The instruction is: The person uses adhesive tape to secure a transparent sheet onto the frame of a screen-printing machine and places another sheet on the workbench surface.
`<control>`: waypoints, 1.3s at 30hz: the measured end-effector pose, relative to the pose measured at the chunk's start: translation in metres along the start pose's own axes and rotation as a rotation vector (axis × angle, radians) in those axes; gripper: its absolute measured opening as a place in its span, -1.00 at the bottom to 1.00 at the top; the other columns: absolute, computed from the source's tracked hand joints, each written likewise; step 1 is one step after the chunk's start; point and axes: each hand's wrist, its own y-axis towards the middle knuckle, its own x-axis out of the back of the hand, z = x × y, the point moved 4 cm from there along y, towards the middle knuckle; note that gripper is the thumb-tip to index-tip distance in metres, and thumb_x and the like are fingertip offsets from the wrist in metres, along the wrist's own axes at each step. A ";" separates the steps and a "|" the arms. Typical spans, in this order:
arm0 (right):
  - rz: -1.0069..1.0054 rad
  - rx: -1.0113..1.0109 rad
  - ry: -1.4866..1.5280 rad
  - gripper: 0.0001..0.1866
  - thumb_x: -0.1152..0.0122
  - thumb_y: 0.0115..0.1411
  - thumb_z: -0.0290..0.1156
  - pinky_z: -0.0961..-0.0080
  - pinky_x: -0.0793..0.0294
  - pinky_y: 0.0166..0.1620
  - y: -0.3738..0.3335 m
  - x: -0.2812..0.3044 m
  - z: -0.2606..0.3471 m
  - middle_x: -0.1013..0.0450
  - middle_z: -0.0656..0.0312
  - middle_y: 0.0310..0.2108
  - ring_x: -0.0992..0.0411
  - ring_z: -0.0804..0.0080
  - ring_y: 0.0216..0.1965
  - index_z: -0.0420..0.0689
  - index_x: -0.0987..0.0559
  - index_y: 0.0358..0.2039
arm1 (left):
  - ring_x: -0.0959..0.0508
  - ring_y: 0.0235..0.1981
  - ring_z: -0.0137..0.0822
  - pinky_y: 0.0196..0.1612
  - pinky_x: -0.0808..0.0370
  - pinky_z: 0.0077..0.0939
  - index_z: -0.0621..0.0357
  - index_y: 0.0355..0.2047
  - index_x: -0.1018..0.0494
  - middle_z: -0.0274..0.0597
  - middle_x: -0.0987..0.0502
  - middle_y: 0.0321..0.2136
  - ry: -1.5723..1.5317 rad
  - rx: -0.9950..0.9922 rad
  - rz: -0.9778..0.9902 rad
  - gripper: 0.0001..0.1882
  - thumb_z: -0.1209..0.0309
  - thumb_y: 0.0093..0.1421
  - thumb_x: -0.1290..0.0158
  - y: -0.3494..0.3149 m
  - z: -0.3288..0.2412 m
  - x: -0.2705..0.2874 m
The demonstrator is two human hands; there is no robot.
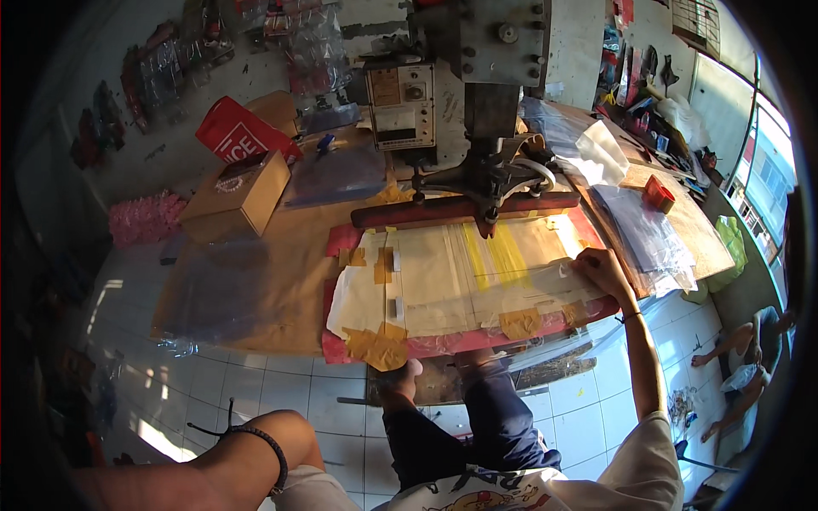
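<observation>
The right hand (599,271) reaches over the right side of a red pad (343,239), its fingertips drawn together on the edge of a clear film (511,302). The film lies across the front part of the pad, over a cream sheet (434,264) with yellow strips (509,255) and patches of brown tape (379,347). A thin dark band (632,316) circles the right wrist. The left hand (295,436) is low at the left, near the person's shirt (490,492) and well apart from the pad; a braided bracelet (274,456) rings its wrist. Its fingers are hidden — whether they are apart or together cannot be told.

Behind the film, the press's long bar (392,214) spans the rear of the pad, below a dark column (492,111); a control box (400,111) stands to the left of the column. On the table (294,294), left of the pad, are a carton (234,200), a red bag (239,132) and clear sheets (213,289). To the right lie plastic bags (639,230) — a red tape roll (658,194) is at their edge. Another person (750,358) is at the far right.
</observation>
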 end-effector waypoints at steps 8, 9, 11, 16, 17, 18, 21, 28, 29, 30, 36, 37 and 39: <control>0.031 -0.056 -0.017 -0.70 -0.35 0.17 -0.19 0.48 -0.50 -0.32 0.005 -0.007 -0.015 -0.59 0.18 -0.49 -0.50 0.51 -0.46 -0.16 -0.69 -0.25 | -0.50 -0.32 -0.15 -0.21 -0.43 -0.23 0.21 -0.16 -0.51 -0.05 -0.52 -0.32 -0.102 0.040 0.050 -0.67 0.29 0.12 -0.18 -0.013 0.008 -0.025; -0.003 0.008 -0.011 -0.70 -0.33 0.18 -0.19 0.48 -0.50 -0.33 0.005 -0.006 -0.008 -0.59 0.18 -0.48 -0.49 0.51 -0.47 -0.16 -0.69 -0.25 | -0.50 -0.32 -0.15 -0.20 -0.43 -0.23 0.21 -0.16 -0.51 -0.05 -0.52 -0.32 -0.116 0.046 0.056 -0.67 0.29 0.12 -0.18 -0.015 0.009 -0.029; -0.021 0.021 -0.006 -0.71 -0.33 0.18 -0.20 0.47 -0.51 -0.34 0.007 -0.005 -0.005 -0.60 0.18 -0.48 -0.50 0.51 -0.48 -0.17 -0.69 -0.26 | -0.50 -0.32 -0.14 -0.20 -0.43 -0.22 0.21 -0.16 -0.50 -0.05 -0.52 -0.32 -0.139 0.054 0.066 -0.68 0.29 0.13 -0.17 -0.018 0.011 -0.038; 0.007 0.035 -0.027 -0.73 -0.35 0.17 -0.22 0.50 -0.49 -0.32 0.003 -0.003 0.002 -0.59 0.20 -0.48 -0.48 0.53 -0.47 -0.18 -0.69 -0.29 | -0.49 -0.31 -0.13 -0.19 -0.42 -0.21 0.22 -0.17 -0.49 -0.05 -0.51 -0.32 -0.195 0.064 0.075 -0.68 0.27 0.14 -0.15 -0.029 0.014 -0.052; -0.002 0.057 -0.059 -0.72 -0.36 0.16 -0.22 0.53 -0.48 -0.35 0.002 -0.002 -0.002 -0.58 0.20 -0.50 -0.46 0.55 -0.49 -0.20 -0.68 -0.30 | -0.49 -0.31 -0.13 -0.18 -0.42 -0.20 0.22 -0.17 -0.49 -0.05 -0.51 -0.32 -0.206 0.068 0.072 -0.68 0.27 0.14 -0.15 -0.034 0.014 -0.057; -0.035 0.082 -0.013 -0.71 -0.37 0.15 -0.21 0.53 -0.47 -0.37 -0.005 -0.009 -0.002 -0.57 0.19 -0.51 -0.45 0.54 -0.52 -0.21 -0.68 -0.32 | -0.49 -0.31 -0.13 -0.18 -0.42 -0.20 0.22 -0.17 -0.49 -0.05 -0.51 -0.32 -0.213 0.064 0.086 -0.68 0.27 0.14 -0.14 -0.032 0.011 -0.058; -0.021 0.021 -0.020 -0.72 -0.36 0.16 -0.21 0.52 -0.47 -0.36 0.000 -0.004 -0.007 -0.57 0.19 -0.52 -0.45 0.54 -0.52 -0.21 -0.68 -0.32 | -0.48 -0.30 -0.12 -0.18 -0.41 -0.19 0.22 -0.17 -0.49 -0.05 -0.50 -0.32 -0.226 0.051 0.101 -0.68 0.26 0.15 -0.13 -0.034 0.008 -0.065; -0.009 0.014 0.003 -0.68 -0.37 0.13 -0.10 0.45 -0.49 -0.28 0.002 -0.008 -0.017 -0.59 0.19 -0.45 -0.51 0.41 -0.44 -0.08 -0.70 -0.26 | -0.47 -0.29 -0.11 -0.16 -0.40 -0.17 0.22 -0.18 -0.48 -0.05 -0.49 -0.31 -0.305 0.035 0.112 -0.68 0.24 0.17 -0.11 -0.041 0.011 -0.091; -0.004 0.008 -0.012 -0.67 -0.36 0.14 -0.09 0.45 -0.49 -0.28 0.002 -0.007 -0.015 -0.59 0.20 -0.45 -0.51 0.41 -0.44 -0.08 -0.70 -0.25 | -0.47 -0.29 -0.11 -0.16 -0.40 -0.17 0.22 -0.18 -0.48 -0.05 -0.49 -0.31 -0.316 0.029 0.120 -0.68 0.23 0.17 -0.10 -0.041 0.010 -0.095; 0.009 0.000 -0.015 -0.67 -0.34 0.14 -0.09 0.45 -0.49 -0.28 0.006 -0.006 -0.016 -0.59 0.20 -0.46 -0.51 0.42 -0.45 -0.07 -0.70 -0.25 | -0.47 -0.29 -0.11 -0.15 -0.40 -0.17 0.22 -0.19 -0.47 -0.05 -0.49 -0.31 -0.324 0.021 0.127 -0.68 0.23 0.17 -0.10 -0.040 0.009 -0.100; -0.014 0.037 -0.014 -0.71 -0.30 0.16 -0.11 0.41 -0.50 -0.29 0.006 -0.002 -0.022 -0.59 0.16 -0.45 -0.53 0.32 -0.44 -0.03 -0.70 -0.25 | -0.46 -0.28 -0.10 -0.14 -0.39 -0.15 0.23 -0.19 -0.46 -0.05 -0.48 -0.31 -0.417 -0.016 0.142 -0.67 0.22 0.18 -0.08 -0.043 0.005 -0.135; -0.019 0.034 -0.009 -0.71 -0.30 0.16 -0.11 0.41 -0.50 -0.29 0.006 -0.002 -0.022 -0.59 0.16 -0.45 -0.53 0.32 -0.44 -0.03 -0.70 -0.25 | -0.46 -0.27 -0.09 -0.14 -0.38 -0.15 0.23 -0.19 -0.46 -0.05 -0.48 -0.31 -0.428 -0.027 0.145 -0.67 0.21 0.19 -0.08 -0.044 0.002 -0.140; 0.015 0.061 -0.032 -0.71 -0.30 0.17 -0.12 0.41 -0.50 -0.27 0.008 -0.005 -0.019 -0.60 0.18 -0.43 -0.54 0.36 -0.42 -0.05 -0.70 -0.26 | -0.45 -0.27 -0.09 -0.13 -0.38 -0.14 0.23 -0.20 -0.46 -0.05 -0.47 -0.31 -0.457 -0.055 0.147 -0.67 0.21 0.19 -0.07 -0.043 -0.003 -0.149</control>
